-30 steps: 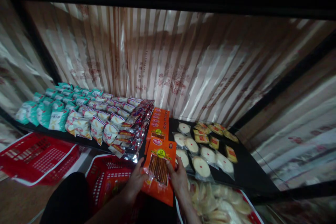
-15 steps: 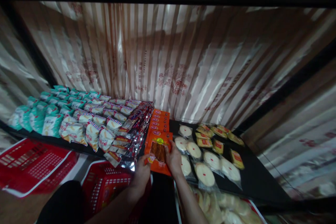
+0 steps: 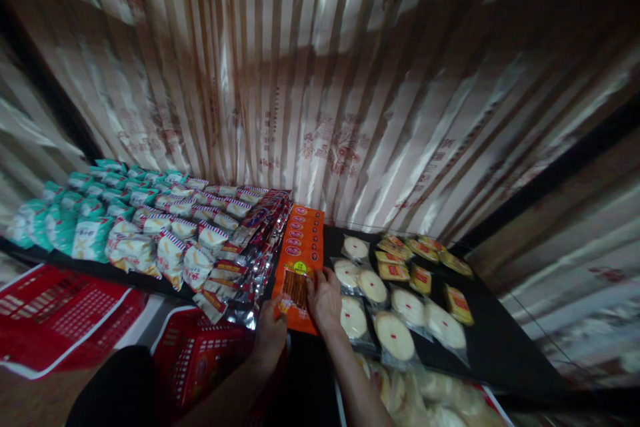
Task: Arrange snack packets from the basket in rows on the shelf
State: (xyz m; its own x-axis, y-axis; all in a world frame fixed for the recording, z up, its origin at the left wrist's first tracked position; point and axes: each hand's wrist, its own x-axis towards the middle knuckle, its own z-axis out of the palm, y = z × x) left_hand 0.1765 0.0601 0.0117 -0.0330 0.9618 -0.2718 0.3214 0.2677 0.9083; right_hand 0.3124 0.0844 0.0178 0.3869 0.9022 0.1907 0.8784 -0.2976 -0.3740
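An orange snack packet with dark sticks showing through its window lies at the front of a row of overlapping orange packets on a black shelf. My left hand grips the packet's lower left edge, fingers curled. On the packet's right side rests my right hand, fingers closed round the edge. Both forearms reach up from the bottom of the view.
Silver-and-red packets, white striped bags and teal bags fill the shelf's left. Round pale cakes and yellow packets lie on the right. Red baskets stand below, and a tray of pale snacks. A striped curtain hangs behind.
Both hands have carried the orange packet up and forward from above the basket onto the shelf, against the front of the orange row. The view has tilted up a little.
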